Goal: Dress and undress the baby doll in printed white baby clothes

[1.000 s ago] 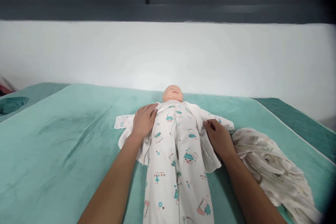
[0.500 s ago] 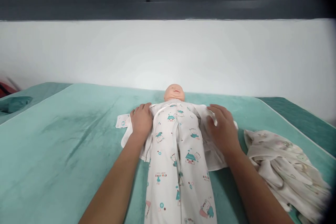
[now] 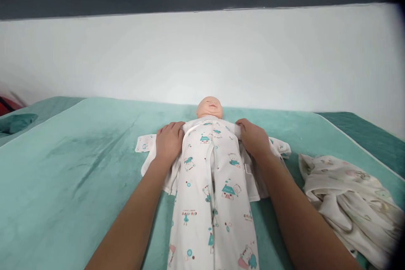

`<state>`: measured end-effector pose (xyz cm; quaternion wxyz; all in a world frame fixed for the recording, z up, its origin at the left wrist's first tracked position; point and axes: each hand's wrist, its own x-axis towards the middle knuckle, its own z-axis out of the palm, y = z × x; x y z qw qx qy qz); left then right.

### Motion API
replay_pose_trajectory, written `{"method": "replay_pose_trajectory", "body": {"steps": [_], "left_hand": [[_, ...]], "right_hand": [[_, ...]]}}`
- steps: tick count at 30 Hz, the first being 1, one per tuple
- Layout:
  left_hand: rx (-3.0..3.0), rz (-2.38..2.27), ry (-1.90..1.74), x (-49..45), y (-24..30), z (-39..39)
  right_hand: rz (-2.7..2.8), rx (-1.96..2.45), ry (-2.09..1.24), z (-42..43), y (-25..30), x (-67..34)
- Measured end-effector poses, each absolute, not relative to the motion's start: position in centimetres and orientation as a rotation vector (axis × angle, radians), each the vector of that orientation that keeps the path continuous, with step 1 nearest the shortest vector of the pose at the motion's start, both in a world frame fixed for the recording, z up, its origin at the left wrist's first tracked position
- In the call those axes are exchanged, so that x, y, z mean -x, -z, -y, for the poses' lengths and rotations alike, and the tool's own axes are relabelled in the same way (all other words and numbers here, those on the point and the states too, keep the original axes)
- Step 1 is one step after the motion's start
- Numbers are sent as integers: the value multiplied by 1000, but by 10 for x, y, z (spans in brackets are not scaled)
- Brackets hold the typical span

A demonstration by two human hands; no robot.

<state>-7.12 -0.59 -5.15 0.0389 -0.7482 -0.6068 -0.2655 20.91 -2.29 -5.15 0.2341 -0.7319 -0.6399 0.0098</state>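
Observation:
A baby doll lies on its back with its head toward the wall. White baby pants printed with teal houses and kittens cover its front from the chest down. Under them a white baby shirt spreads out to both sides. My left hand is closed over the shirt at the doll's left-side shoulder in view, its fingertips partly hidden. At the opposite shoulder, my right hand pinches the shirt's white cloth with thumb and fingers. One sleeve sticks out at left, another at right.
A crumpled pale printed cloth lies to the right of my right forearm. Everything rests on a green padded mat against a white wall. A red item shows at the far left edge.
My right hand has moved inward to the doll's shoulder and closed on the cloth there, uncovering the right sleeve. My left hand stays at its shoulder. The view has tilted down slightly.

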Motion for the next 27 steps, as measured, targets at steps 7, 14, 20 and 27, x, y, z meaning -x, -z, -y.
{"method": "replay_pose_trajectory", "body": {"steps": [7,14,20,27], "left_hand": [[2106,2105,805,76,49,6],[2110,2108,809,74,52,6],[2085,2113,836,75,56,4],[2156,2115,895,79,54,7]], "right_hand": [[1529,1996,-141,22,64,-234],[1327,1360,-329,39,50,-186],[1868,1356,-388,45,3,-126],[2721,1613,-56,0,-24,-47]]}}
